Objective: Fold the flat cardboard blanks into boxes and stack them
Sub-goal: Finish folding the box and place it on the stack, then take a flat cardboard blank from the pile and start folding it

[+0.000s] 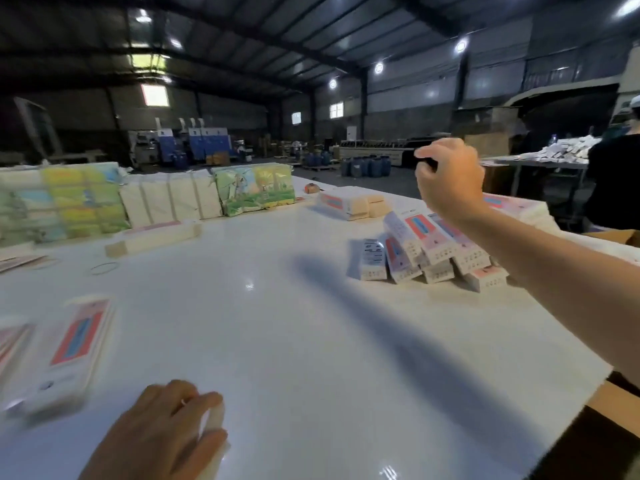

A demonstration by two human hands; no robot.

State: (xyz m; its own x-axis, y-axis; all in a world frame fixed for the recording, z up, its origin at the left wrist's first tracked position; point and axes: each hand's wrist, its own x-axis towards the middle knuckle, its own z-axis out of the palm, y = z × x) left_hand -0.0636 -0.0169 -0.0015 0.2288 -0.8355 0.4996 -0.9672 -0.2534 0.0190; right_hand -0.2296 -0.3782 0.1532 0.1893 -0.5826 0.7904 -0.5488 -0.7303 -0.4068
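My left hand [159, 427] lies low on the white table [277, 341] and grips a white cardboard box [215, 422], mostly hidden under my fingers. Blurred flat blanks [69, 351] with a red and blue print lie to its left. My right hand [446, 178] is raised above the far right of the table with its fingers curled and nothing visible in it. Below it is a loose pile of folded boxes [433, 251], pink and white, leaning on one another.
More bundled blanks [346, 202] and a long white stack [152, 237] lie further back. Colourful wrapped bundles [62, 202] line the far left edge. A rubber band [104, 268] lies loose. Brown cartons [616, 403] stand at the right edge. A person [613, 174] stands at the far right.
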